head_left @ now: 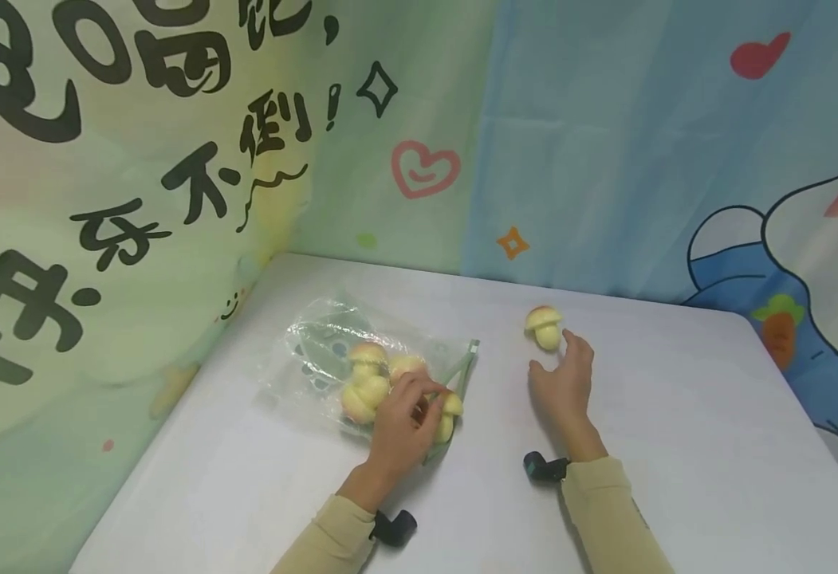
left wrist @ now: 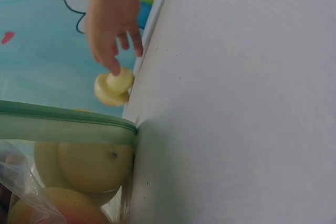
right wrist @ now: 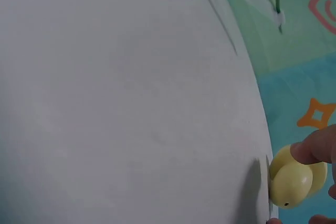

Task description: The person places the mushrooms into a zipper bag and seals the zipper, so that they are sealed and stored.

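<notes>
A clear zip bag [head_left: 325,323] with a green edge lies on the table, with several yellow toy mushrooms [head_left: 367,395] inside. My left hand [head_left: 406,422] is over the bag's mouth, thumb and fingertips pinching its film; the exact grip is partly hidden. The green zip edge [left wrist: 63,121] crosses the left wrist view above a mushroom [left wrist: 94,166] in the bag. Outside the bag, to the right, a single toy mushroom [head_left: 544,325] with a pinkish-brown cap lies on the table. Beside it, my right hand [head_left: 568,383] has its thumb and fingers spread, holding nothing.
The white table [head_left: 677,414] ends at the back against a blue and green printed curtain [head_left: 591,159]. Another printed sheet with large dark characters [head_left: 124,231] hangs along the left side. Small black cameras [head_left: 397,528] are strapped to both wrists.
</notes>
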{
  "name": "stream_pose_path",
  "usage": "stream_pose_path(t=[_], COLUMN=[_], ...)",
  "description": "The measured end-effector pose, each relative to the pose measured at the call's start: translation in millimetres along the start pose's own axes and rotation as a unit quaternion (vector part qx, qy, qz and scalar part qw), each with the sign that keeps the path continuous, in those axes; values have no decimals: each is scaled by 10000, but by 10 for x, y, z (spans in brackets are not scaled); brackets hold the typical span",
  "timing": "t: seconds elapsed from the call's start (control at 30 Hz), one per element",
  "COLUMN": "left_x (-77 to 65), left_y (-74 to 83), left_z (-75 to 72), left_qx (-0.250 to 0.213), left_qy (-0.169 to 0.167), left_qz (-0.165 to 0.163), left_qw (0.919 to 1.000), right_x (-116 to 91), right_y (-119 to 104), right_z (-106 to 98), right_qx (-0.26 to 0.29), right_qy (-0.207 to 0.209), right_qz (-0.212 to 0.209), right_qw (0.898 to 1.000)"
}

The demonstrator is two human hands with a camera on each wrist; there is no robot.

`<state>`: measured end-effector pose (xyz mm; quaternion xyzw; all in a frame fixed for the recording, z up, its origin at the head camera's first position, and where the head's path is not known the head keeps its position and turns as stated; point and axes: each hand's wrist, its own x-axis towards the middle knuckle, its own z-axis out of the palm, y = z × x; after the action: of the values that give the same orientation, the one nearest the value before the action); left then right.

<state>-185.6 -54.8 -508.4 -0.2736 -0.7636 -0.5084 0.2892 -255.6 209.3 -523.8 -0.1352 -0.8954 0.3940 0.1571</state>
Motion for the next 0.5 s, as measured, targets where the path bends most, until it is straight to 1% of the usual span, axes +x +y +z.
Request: stream_pose_path(t=[0.17,0.33,0.4,0.5], left_x=[-30,-40,-37,-30], left_y=[-3,-12,-19,-31], left_z=[13,22,22,15], left_qx=[10,1,15,31], left_qy=[15,22,25,23], left_qz=[-25,-5,-6,-20], left_qw=[10000,10000,10000,10000], right_x=[185,296,334,376], right_y=[-34,-122,-155,-180], right_z=[-15,-33,-33,-24], right_qx=[-486,-980,-1123,-1227], right_qy=[-317,-617,-739,-841], right_qz=[-299,-718,-793,-768], right_qw=[9979,9907,9877,9859])
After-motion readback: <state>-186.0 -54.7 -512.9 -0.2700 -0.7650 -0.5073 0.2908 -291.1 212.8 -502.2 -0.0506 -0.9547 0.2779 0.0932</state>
